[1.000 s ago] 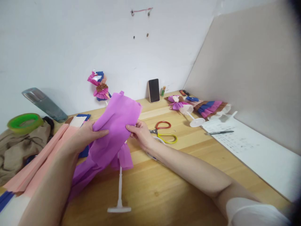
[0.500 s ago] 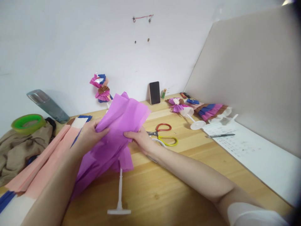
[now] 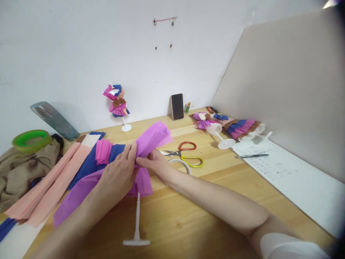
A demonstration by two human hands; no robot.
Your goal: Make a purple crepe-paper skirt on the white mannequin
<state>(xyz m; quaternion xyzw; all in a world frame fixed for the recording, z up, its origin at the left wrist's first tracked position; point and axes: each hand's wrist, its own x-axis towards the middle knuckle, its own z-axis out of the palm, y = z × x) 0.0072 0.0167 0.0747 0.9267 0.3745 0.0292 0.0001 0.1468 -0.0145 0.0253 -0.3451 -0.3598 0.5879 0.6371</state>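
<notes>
Left hand point(image 3: 118, 174) and right hand point(image 3: 159, 165) both grip the purple paper point(image 3: 153, 138) above a white stand point(image 3: 137, 217). We see the paper's bunched end point away and rightward, long axis slanting back under the left forearm point(image 3: 86, 216), which hides part. Beside the right hand: scissors point(image 3: 178, 153), tape roll point(image 3: 188, 167).

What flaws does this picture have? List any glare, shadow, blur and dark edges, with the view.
Head view: a bright patch glares at top right; head view: blackness cuts into the right edge; head view: soft shadow dims the table near the bottom; head view: writing on the sheet is too blurred to read; head view: the purple paper shows no hard glare.
</notes>
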